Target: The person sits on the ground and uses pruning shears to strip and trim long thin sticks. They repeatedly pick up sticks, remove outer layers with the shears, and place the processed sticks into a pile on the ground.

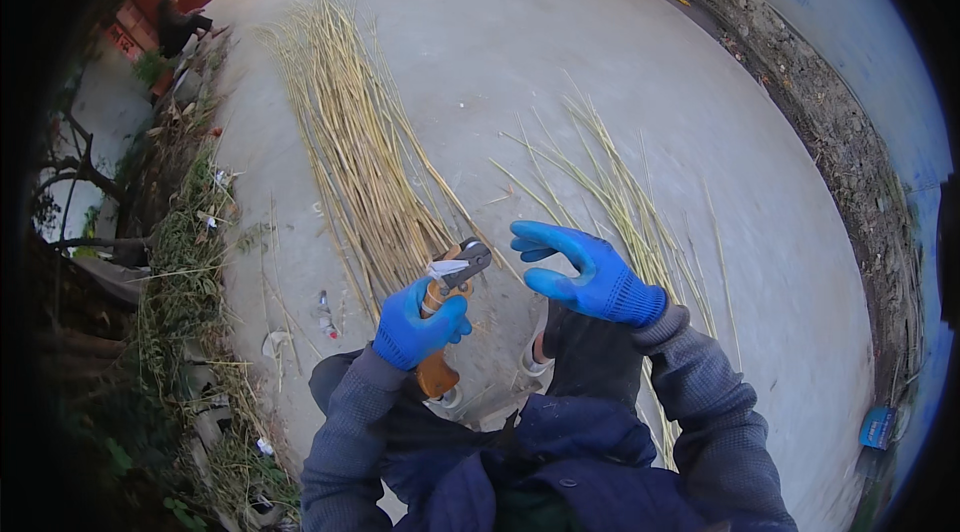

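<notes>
My left hand (420, 325), in a blue knit glove, is wrapped around an orange-brown wooden-handled tool (437, 372). Its dark metal head points up and to the right, with something white around it; the exact kind of tool I cannot make out. Gloved in the same blue, my right hand (597, 272) is raised to the right of the tool head, thumb and fingers apart and nothing between them. Beyond my left hand lies a large bundle of dry yellow-brown stalks (355, 142) on the ground. Past my right hand spreads a smaller, looser group of greener stalks (625, 197).
Weeds and litter (190, 302) line the left edge of the grey concrete ground (480, 62). A person (180, 27) sits at the far left. On the right runs a dirt strip (820, 102) below a pale wall, with a blue box-like thing (877, 427) near it.
</notes>
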`<state>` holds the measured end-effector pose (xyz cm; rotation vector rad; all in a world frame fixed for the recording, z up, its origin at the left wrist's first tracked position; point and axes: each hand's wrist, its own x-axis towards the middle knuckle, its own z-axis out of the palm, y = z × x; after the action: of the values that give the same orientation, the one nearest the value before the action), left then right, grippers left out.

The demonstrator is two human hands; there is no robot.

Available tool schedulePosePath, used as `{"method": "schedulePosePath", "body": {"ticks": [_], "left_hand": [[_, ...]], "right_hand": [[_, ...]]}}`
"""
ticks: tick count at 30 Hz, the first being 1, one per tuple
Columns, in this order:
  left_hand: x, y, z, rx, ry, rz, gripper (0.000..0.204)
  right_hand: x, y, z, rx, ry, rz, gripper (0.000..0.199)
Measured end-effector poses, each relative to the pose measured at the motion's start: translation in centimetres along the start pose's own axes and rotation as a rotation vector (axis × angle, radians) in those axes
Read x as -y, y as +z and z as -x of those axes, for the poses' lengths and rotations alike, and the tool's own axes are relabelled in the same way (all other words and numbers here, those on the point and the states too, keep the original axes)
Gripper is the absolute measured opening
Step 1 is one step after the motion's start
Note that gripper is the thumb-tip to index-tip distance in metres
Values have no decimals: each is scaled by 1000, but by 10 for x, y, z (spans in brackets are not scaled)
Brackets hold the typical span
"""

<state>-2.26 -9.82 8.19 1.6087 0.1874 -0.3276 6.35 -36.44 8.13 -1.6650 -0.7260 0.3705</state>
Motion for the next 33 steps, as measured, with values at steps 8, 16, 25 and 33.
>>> {"method": "schedulePosePath", "body": {"ticks": [8,16,25,33], "left_hand": [[26,-43,1,164,45,-329,35],[48,-84,-1,75,-235,182,31],[27,-125,3,-199,-300,276,29],[24,-132,-12,-213,-547,342,29]], "right_hand": [[-10,51,-61,290,240,-316,44],[-168,44,-121,207,492,-652,37],[-407,88,-94,200,859,1028,53],[-467,129,-137,323,885,1107,42]]}}
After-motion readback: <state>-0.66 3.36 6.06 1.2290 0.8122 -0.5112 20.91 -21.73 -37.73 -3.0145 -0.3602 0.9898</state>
